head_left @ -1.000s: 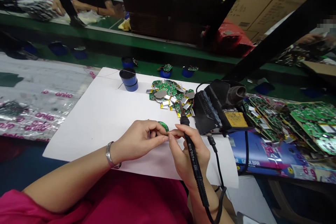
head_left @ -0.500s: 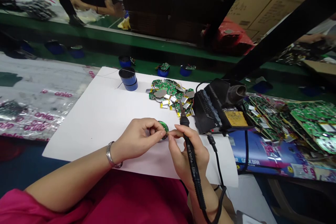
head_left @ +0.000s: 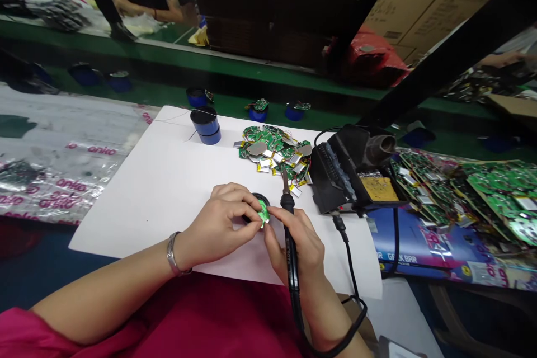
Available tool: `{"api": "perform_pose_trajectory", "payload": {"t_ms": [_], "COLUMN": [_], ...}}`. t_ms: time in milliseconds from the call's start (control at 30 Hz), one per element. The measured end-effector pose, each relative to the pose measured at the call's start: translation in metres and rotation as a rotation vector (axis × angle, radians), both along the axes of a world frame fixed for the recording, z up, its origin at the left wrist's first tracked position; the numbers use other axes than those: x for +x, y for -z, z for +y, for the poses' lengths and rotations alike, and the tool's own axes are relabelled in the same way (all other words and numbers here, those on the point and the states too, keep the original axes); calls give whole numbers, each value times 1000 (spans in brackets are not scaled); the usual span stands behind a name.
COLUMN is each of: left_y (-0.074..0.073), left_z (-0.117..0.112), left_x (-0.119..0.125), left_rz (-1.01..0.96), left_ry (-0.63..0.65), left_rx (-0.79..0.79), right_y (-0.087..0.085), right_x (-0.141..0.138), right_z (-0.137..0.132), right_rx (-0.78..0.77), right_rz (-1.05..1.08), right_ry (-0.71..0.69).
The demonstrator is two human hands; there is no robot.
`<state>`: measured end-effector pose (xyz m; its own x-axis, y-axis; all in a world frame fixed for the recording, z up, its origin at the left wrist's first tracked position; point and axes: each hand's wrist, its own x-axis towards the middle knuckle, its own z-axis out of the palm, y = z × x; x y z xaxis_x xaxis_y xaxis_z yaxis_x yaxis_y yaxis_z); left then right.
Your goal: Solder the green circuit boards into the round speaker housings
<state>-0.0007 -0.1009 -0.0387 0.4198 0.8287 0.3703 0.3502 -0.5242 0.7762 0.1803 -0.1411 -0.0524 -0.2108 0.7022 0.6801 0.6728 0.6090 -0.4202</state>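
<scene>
Over the white sheet (head_left: 168,196), my left hand (head_left: 220,224) has its fingers closed on the left edge of a small green circuit board (head_left: 264,212). The board sits at a black round housing (head_left: 247,215), partly hidden by my fingers. My right hand (head_left: 300,240) holds a soldering iron (head_left: 291,251) against its palm, the tip pointing away from me and apart from the board. The right index finger and thumb touch the board's right side. Beyond my hands lies a pile of green circuit boards with silver battery cells (head_left: 274,151).
A soldering iron stand (head_left: 335,179) with a yellow sponge (head_left: 377,188) is on the right. Blue and black cylinders (head_left: 205,125) stand at the back left of the sheet. More boards (head_left: 499,196) lie far right. A co-worker's arm (head_left: 168,11) shows across the bench.
My left fingers have shifted on the board, which now shows more of its face. The soldering iron has swung left and stands more upright in my right hand.
</scene>
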Motion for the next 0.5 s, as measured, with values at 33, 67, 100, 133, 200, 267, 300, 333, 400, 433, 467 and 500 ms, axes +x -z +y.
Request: {"api": "perform_pose_trajectory", "payload": {"t_ms": [33, 67, 100, 133, 200, 267, 300, 333, 400, 433, 467, 500], "left_y": [2, 3, 5, 7, 9, 10, 10, 10, 10, 10, 11, 11], "left_z": [-1, -3, -4, -4, -4, -4, -4, -3, -3, -3, -3, -4], "left_x": [0, 1, 1, 1, 2, 2, 2, 2, 2, 2, 2, 3], "left_rz": [17, 26, 26, 18, -1, -8, -7, -8, -9, -9, -8, -7], "left_ry": [-3, -10, -17, -24, -28, -31, -29, -30, -38, -42, -49, -57], "left_rx": [12, 20, 27, 33, 39, 39, 36, 36, 41, 46, 52, 60], "right_y": [1, 1, 1, 0, -5, -13, -18, -22, -31, -34, -37, -40], "right_x": [0, 1, 0, 0, 1, 3, 5, 8, 16, 19, 22, 25], "right_z": [-1, -2, -3, -4, -9, -15, -19, -23, -32, -36, -40, -44], "right_rx": [11, 24, 25, 9, -59, -131, -145, -153, -122, -100, -72, -64], "right_rz": [-3, -6, -4, 5, 48, 128, 175, 216, 276, 288, 290, 285], "right_ry": [-5, -10, -11, -1, 70, 222, 308, 378, 440, 443, 433, 401]}}
